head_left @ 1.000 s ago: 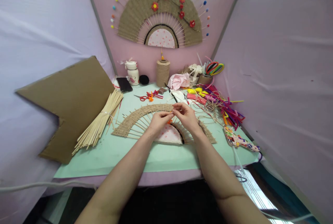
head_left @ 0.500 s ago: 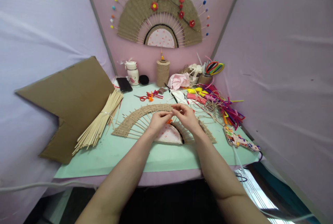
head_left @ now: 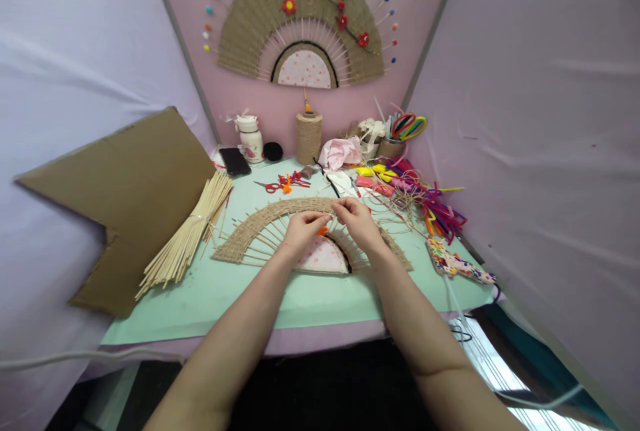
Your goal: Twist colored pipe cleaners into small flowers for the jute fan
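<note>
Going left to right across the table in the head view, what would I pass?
cardboard → sticks → left hand → orange bit → right hand → floral piece

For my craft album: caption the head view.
Left hand and right hand pinch an orange piece over a woven fan.

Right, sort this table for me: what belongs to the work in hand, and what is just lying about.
In hand: left hand and right hand, pinching a small orange piece over the woven fan.
Lying about: stick bundle, cardboard, red scissors, twine spool, phone, pipe cleaners.
</note>
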Tool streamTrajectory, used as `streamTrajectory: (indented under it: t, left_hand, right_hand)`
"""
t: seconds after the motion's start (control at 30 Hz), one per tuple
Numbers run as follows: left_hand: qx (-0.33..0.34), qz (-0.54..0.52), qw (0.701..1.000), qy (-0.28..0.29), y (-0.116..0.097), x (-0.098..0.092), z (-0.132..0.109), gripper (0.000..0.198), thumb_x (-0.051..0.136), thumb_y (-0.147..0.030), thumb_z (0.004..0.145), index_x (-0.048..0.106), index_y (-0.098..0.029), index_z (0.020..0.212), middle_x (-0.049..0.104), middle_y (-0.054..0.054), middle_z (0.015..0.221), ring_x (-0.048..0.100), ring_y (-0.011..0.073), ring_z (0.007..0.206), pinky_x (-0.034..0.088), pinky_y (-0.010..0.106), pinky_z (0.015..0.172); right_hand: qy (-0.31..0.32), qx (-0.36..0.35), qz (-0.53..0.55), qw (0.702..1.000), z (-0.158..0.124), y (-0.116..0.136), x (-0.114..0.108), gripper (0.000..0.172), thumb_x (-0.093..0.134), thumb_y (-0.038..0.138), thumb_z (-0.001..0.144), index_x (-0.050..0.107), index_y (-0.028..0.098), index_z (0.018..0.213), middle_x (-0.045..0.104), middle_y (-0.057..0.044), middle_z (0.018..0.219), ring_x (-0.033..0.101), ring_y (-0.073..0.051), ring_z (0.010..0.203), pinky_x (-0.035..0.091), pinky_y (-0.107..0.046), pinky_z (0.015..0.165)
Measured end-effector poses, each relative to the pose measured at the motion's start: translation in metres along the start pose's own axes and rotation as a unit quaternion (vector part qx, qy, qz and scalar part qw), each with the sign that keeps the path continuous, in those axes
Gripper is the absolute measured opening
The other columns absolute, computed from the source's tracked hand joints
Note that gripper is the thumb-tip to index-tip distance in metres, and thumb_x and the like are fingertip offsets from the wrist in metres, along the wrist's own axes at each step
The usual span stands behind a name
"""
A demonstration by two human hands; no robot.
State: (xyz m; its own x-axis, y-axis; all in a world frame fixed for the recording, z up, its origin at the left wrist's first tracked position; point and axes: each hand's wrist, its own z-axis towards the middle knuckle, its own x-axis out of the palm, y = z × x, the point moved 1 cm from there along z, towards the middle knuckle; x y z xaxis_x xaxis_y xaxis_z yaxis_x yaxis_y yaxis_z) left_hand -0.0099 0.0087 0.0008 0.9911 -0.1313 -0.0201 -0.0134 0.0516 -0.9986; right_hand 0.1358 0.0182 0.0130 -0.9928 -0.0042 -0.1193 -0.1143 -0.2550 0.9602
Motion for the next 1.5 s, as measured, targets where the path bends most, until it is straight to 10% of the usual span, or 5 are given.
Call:
streamTrajectory:
  t: [0.47,0.73,0.87,1.5]
  left_hand:
    - [-0.067,-0.198,0.978,0.021,0.001,-0.002,0.005,0.03,0.077,-0.035,0.057,0.069,-0.011,0.074,0.062,0.004,0.068,0.044,0.0064,0.056,0.03,0.02,0.048]
    - [0.081,0.089,0.987,-0.11,0.001,-0.008,0.003,0.019,0.064,-0.034,0.07,0.071,-0.016,0.072,0.066,0.005,0.075,0.053,0.0146,0.07,0.039,0.027,0.067]
    - [0.17,0.226,0.95,-0.134,-0.003,-0.008,0.001,0.014,0.058,-0.024,0.074,0.07,-0.018,0.069,0.063,0.004,0.071,0.051,0.0159,0.071,0.039,0.029,0.072]
    - [0.059,0.143,0.987,-0.044,0.009,-0.012,0.01,0.022,0.06,-0.033,0.072,0.072,-0.015,0.075,0.069,0.005,0.076,0.059,0.0177,0.073,0.042,0.028,0.073]
  right_hand:
    - [0.038,0.058,0.072,0.995,0.0,-0.007,0.004,0.03,0.062,0.047,0.073,0.056,0.019,0.075,0.049,0.005,0.063,0.041,-0.008,0.053,0.036,-0.021,0.052]
    - [-0.065,-0.147,-0.173,0.972,-0.004,0.0,-0.001,0.017,0.055,0.031,0.083,0.065,0.02,0.091,0.059,-0.006,0.093,0.054,-0.019,0.086,0.043,-0.034,0.08]
    - [-0.002,-0.238,-0.285,0.928,-0.009,0.007,0.005,0.017,0.052,0.027,0.088,0.069,0.023,0.09,0.061,-0.007,0.09,0.052,-0.022,0.092,0.042,-0.037,0.084]
    - [0.062,-0.28,-0.393,0.873,-0.006,-0.001,0.005,0.012,0.055,0.018,0.086,0.066,0.019,0.081,0.062,-0.008,0.086,0.048,-0.023,0.088,0.041,-0.035,0.078]
